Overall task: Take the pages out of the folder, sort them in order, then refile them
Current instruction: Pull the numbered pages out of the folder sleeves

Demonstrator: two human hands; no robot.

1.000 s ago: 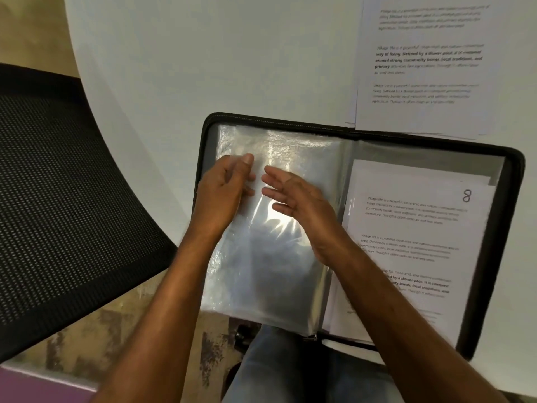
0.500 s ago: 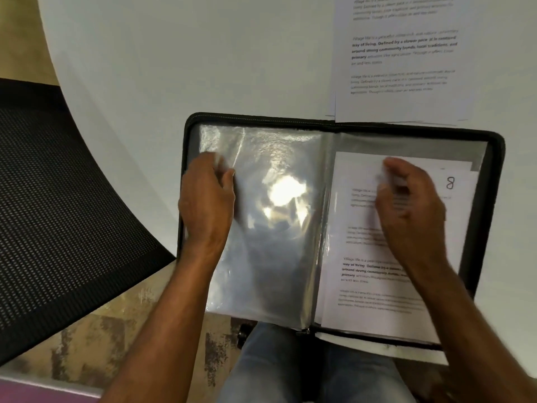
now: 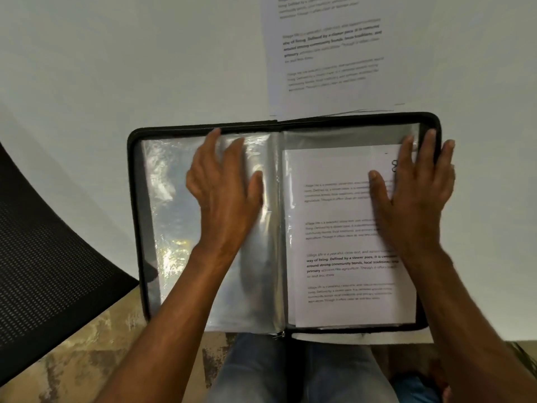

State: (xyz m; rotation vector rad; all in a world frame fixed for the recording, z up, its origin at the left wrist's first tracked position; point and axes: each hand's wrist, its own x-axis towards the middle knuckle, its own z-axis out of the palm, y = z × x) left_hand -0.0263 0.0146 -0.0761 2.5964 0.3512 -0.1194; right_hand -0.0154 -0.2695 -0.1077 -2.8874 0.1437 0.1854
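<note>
Under both flat, open hands [image 3: 223, 193] [image 3: 412, 193], the spread folder [image 3: 139, 228] and its pages [image 3: 343, 242].

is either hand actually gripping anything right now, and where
Nothing is gripped. The left hand lies flat on the empty plastic sleeves; the right hand lies flat on the page marked 8, near its top right corner.

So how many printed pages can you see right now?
2 on view: one page in the folder's right half, marked 8, and one page on the table above it. Edges hint at more beneath both.
</note>
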